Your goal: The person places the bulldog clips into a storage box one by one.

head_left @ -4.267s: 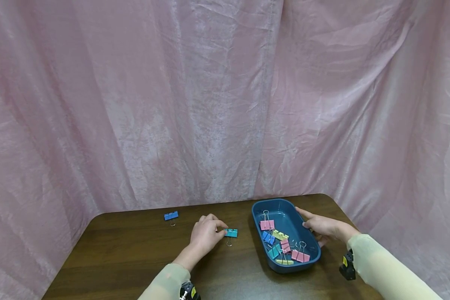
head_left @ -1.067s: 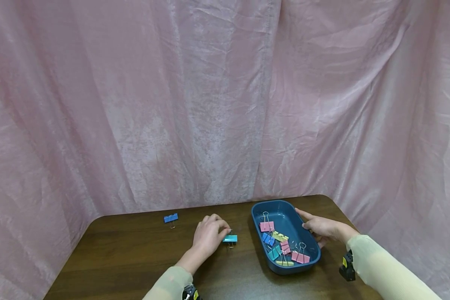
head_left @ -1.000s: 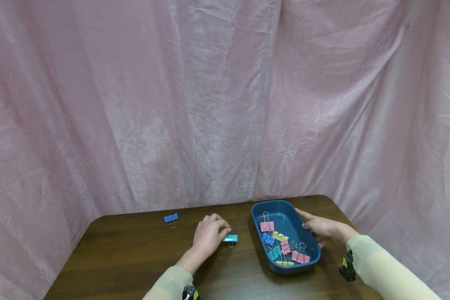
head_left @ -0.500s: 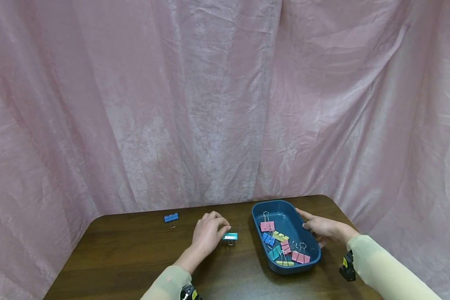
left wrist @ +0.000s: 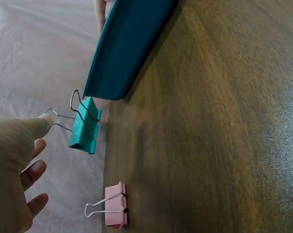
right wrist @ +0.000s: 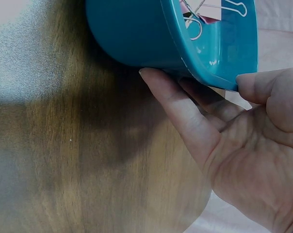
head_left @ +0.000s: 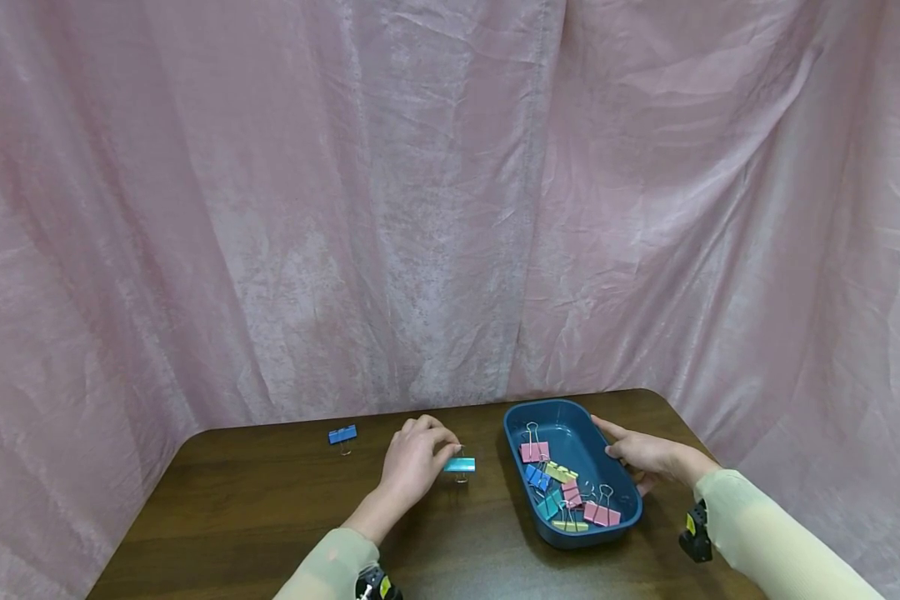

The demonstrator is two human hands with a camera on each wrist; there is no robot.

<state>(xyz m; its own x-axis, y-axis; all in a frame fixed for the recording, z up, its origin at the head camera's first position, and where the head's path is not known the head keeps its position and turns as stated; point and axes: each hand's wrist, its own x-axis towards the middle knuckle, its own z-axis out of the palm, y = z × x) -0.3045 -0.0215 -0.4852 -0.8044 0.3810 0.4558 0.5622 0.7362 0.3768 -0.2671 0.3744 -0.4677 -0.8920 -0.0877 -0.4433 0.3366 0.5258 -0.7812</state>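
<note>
My left hand (head_left: 412, 462) pinches a wire handle of a teal binder clip (left wrist: 84, 127) between thumb and fingertips. The clip hangs above the wooden table, its other handle sticking out. In the left wrist view a pink binder clip (left wrist: 116, 205) lies on the table below the hand; the hand hides it in the head view. My right hand (head_left: 641, 457) grips the right side of a dark blue tray (head_left: 570, 433), thumb at the rim and fingers along the outer wall underneath. Inside the tray lie pink (head_left: 534, 452), blue (head_left: 537, 477), yellow and teal binder clips.
A blue binder clip (head_left: 342, 434) lies at the back left of the brown table (head_left: 255, 508). Pink curtains (head_left: 420, 208) hang right behind the table's far edge. The tray stands to the right of the left hand.
Earlier the left fingers were at the teal clip's body; later they pinch its handle. In the last second the clip has moved slightly up in the head view. The right hand and tray stay put.
</note>
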